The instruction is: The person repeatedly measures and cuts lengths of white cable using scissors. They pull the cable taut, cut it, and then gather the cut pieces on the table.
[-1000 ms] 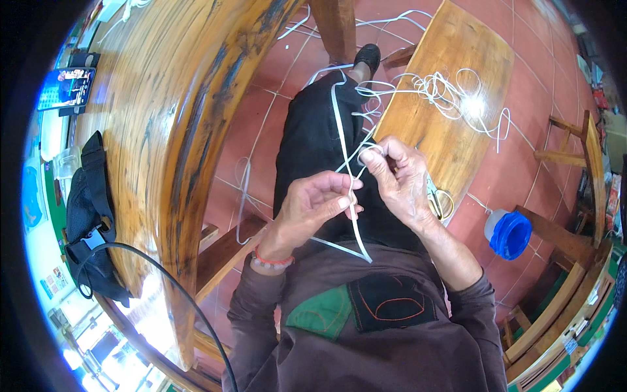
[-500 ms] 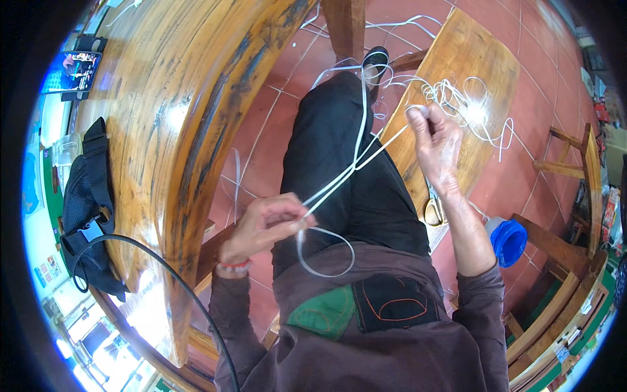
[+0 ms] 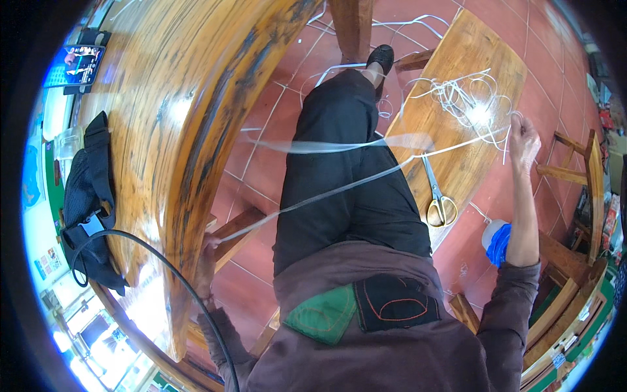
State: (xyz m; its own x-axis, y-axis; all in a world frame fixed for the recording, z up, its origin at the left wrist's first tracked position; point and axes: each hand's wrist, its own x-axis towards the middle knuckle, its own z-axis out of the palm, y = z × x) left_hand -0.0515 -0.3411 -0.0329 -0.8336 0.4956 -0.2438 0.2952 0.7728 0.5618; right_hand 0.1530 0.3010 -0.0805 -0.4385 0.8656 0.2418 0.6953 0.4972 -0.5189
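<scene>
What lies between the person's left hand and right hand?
In the head view, a white strip runs from the left hand to the right hand, above black trousers and a wooden bench.

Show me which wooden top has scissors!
The bench with tangled white cord, near the right hand; scissors lie there, while the streaked table bears a black bag.

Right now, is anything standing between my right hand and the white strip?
Nothing visible: your right hand is pinching the white strip, which runs across the bench and black trousers toward your left hand. The scissors on the bench aren't between them.
</scene>
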